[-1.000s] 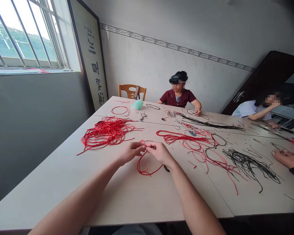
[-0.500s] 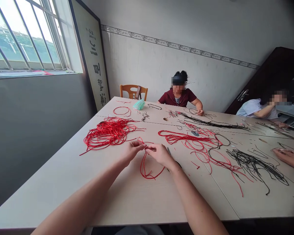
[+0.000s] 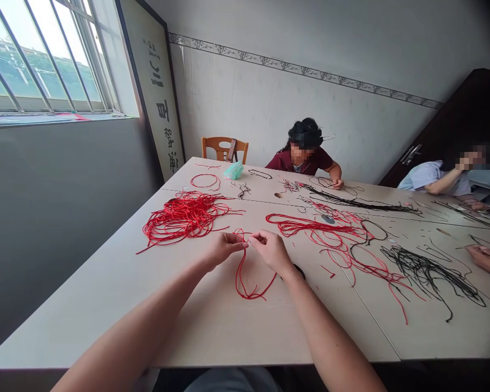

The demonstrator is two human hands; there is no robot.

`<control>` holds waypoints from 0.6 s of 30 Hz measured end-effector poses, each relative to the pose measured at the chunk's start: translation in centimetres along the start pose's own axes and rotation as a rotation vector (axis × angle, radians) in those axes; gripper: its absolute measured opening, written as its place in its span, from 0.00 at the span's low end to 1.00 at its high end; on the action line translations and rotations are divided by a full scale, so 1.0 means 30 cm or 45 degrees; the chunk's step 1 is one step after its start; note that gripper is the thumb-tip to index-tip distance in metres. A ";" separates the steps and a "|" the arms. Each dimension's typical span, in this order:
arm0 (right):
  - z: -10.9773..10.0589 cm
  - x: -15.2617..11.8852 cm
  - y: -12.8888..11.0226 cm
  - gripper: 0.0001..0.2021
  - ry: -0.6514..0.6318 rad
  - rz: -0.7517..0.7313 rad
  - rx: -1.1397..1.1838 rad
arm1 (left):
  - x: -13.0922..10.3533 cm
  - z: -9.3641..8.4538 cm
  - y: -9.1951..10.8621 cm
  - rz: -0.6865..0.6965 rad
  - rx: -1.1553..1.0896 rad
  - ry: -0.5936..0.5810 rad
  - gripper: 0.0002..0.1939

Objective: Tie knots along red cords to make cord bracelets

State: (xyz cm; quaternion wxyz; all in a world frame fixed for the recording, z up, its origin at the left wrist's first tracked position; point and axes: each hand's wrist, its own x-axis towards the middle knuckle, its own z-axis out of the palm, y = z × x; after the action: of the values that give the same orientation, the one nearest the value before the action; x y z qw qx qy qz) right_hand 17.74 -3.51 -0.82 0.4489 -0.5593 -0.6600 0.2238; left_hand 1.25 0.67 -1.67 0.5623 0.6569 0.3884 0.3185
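Above the pale table (image 3: 212, 326), my left hand (image 3: 225, 246) pinches a thin red cord (image 3: 245, 296) between thumb and fingertips. My right hand (image 3: 268, 247) is closed at the fingertips on the same cord, just to the right; the fingertips of both hands nearly touch. From between them the cord hangs in a loop that rests on the table below. A black round thing (image 3: 299, 271), partly hidden, lies by my right wrist. Left of my hands is a large tangled pile of red cords (image 3: 183, 218).
A red cord bundle (image 3: 310, 224) and a black cord pile (image 3: 433, 272) lie to the right. A green plastic bag (image 3: 233, 170) stands near the far edge. A person (image 3: 306, 158) sits opposite, another (image 3: 428, 177) at the right, and someone's hand (image 3: 488, 260) reaches in.
My hands' fingertips have shifted slightly on the cord, the right ones raised a little. The person opposite has lowered their head. The view has tilted slightly.
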 end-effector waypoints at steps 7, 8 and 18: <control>0.001 -0.008 -0.028 0.14 -0.181 0.399 0.647 | -0.002 -0.003 0.014 -0.065 -0.484 0.083 0.14; 0.003 -0.011 -0.036 0.15 -0.228 0.440 0.717 | -0.002 -0.005 0.015 -0.075 -0.523 0.124 0.14; 0.063 -0.012 -0.048 0.18 -0.096 0.316 0.440 | 0.002 0.005 0.012 0.088 -0.568 0.254 0.14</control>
State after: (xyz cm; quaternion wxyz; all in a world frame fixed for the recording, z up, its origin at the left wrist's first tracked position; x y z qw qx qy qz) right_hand 15.37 -3.86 -0.72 0.4819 -0.5423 -0.5543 0.4080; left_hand 1.44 0.62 -1.35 0.6411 0.4946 0.3394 0.4788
